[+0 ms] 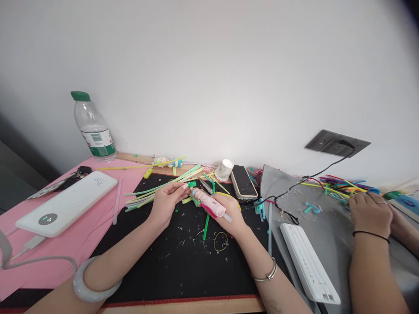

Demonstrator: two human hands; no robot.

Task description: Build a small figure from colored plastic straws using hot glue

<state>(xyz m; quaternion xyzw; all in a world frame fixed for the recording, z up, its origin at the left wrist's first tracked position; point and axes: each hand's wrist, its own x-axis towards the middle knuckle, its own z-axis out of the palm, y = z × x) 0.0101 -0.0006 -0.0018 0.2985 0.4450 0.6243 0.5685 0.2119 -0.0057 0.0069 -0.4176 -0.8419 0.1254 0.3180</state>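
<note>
My left hand (168, 199) is over the black mat (170, 261), its fingers pinched on a small green straw piece (191, 184) at the end of a pink bundle of straws (209, 203). My right hand (231, 214) is wrapped round that pink bundle from below. A green straw (206, 226) hangs down from the bundle onto the mat. A fan of loose yellow and green straws (153, 192) lies just behind my left hand.
A water bottle (94, 128), a white power bank (67, 204) on pink paper, a paper cup (224, 169), a phone (242, 182) and a rubber band (221, 241) lie around. Another person's hand (369, 213) rests at the right by coloured straws (343, 185) and a second power bank (309, 264).
</note>
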